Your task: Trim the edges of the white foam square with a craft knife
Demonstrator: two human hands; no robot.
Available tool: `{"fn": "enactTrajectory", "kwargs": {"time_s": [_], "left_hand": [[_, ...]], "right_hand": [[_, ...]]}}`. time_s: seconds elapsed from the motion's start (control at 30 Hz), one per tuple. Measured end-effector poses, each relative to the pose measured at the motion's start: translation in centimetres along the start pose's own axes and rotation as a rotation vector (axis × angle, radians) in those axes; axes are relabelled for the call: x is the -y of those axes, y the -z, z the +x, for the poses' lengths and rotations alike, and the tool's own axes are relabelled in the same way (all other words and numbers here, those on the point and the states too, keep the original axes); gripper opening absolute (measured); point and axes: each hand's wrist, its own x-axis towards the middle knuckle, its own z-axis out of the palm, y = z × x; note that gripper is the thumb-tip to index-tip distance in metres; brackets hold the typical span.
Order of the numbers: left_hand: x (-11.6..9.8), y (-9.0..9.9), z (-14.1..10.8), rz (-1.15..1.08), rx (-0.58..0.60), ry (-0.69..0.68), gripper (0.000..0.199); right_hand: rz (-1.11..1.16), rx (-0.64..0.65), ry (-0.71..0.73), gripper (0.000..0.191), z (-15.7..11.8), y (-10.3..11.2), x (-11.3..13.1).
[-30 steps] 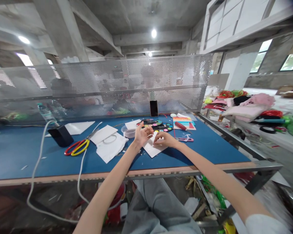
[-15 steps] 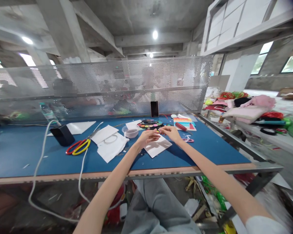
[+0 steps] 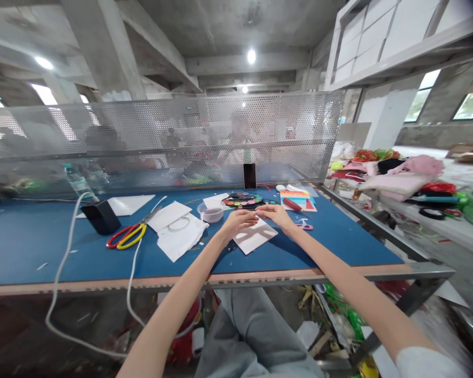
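Above a white rectangular pad [image 3: 254,239], my left hand [image 3: 240,220] and my right hand [image 3: 275,214] meet at the fingertips. The fingers of both are bent and pinched together; whatever lies between them is too small to make out. Just beyond the hands is a paint palette [image 3: 242,200] with several coloured pans. A small clear plastic bowl [image 3: 211,213] stands to the left of my left hand. Right of my right hand lie a red-handled tool [image 3: 292,204] on a colourful sheet [image 3: 309,202] and a pink-purple object [image 3: 305,226].
Red-and-yellow-handled scissors [image 3: 128,236], white papers [image 3: 181,236] and a black box [image 3: 100,218] with a white cable [image 3: 69,252] lie on the left. A phone [image 3: 249,176] leans against the perforated metal screen [image 3: 205,136] behind. Fabrics [image 3: 413,173] are piled on the right-hand table.
My right hand's fingers have drawn slightly closer to the left, and its knuckles have turned a little. The left hand stays almost in place; objects on the table have not moved.
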Motion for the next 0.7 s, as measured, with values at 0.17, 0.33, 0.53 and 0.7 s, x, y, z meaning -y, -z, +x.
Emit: {"fn": "enactTrajectory", "kwargs": {"time_s": [0.17, 0.33, 0.53, 0.7], "left_hand": [[0.6, -0.1, 0.3, -0.075, -0.026, 0.002, 0.034], [0.2, 0.1, 0.7, -0.195, -0.145, -0.043, 0.016], [-0.6, -0.2, 0.4, -0.135, -0.116, -0.032, 0.038], [-1.7, -0.1, -0.4, -0.036, -0.097, -0.121, 0.057]], "right_hand": [[-0.182, 0.018, 0.151, 0.024, 0.1, -1.0, -0.1], [0.029, 0.147, 0.106, 0.034, 0.2, -1.2, 0.1], [0.032, -0.203, -0.047, 0.043, 1.2, 1.3, -0.5], [0.036, -0.299, -0.082, 0.047, 1.6, 2.6, -1.2]]}}
